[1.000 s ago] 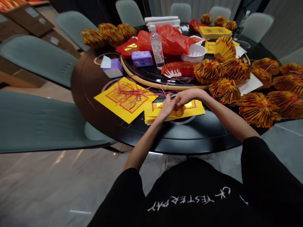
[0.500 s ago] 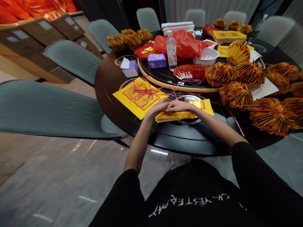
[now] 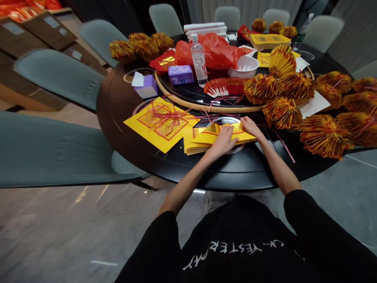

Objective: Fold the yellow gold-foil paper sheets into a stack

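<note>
seen from the head camera, the left hand [image 3: 224, 142] spreads over a yellow sheet [image 3: 205, 137] atop a flat paper stack [image 3: 194, 150] on the dark tabletop [image 3: 219, 177], while the right hand [image 3: 249, 125] touches the sheet's right end, its grip unclear. pleated paper bundles [image 3: 325, 135] at right look finished; the stack and loose pink strings [image 3: 167, 118] appear still unworked.

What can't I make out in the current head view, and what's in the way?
All in the head view:
Stack of yellow sheets: the left hand covers part of the top.
Right hand: fingertips too small to tell whether they pinch paper.
Flat yellow sheet: pink strings hide some print.
Red plastic bag: its folds hide any contents.
Rightmost folded bundles: cut off by the right edge.
</note>
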Motion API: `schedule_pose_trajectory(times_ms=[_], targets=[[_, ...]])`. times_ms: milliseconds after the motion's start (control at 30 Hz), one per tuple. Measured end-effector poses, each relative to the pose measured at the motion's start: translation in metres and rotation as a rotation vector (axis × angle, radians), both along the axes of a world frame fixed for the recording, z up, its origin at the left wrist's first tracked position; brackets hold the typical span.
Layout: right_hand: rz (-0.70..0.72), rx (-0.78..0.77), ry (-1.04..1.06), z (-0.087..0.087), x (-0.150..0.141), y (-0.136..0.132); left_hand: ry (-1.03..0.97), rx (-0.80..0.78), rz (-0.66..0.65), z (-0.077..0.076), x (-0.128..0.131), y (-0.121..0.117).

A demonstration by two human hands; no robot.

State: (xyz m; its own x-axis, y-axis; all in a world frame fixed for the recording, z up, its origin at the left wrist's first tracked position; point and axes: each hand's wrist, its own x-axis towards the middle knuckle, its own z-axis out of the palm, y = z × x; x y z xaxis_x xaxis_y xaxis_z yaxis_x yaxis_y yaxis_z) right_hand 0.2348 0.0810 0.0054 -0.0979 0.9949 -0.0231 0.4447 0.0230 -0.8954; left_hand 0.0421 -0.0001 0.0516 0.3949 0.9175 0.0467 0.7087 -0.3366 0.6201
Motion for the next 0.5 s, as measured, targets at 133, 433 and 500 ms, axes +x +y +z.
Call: schedule_pose_trajectory(times_ms=[133, 433, 500], targets=[[0.100, -0.018, -0.030, 0.003, 0.008, -0.009, -0.050, -0.224, 0.017, -0.019, 0.041, -0.019], [0.376, 0.046, 0.149, 0.002, -0.032, -0.017, -0.631, -0.351, 0.312, -0.015, 0.022, -0.009], [0.390, 0.092, 0.118, 0.004, -0.050, -0.017, -0.818, -0.412, 0.341, -0.011, 0.006, -0.008]])
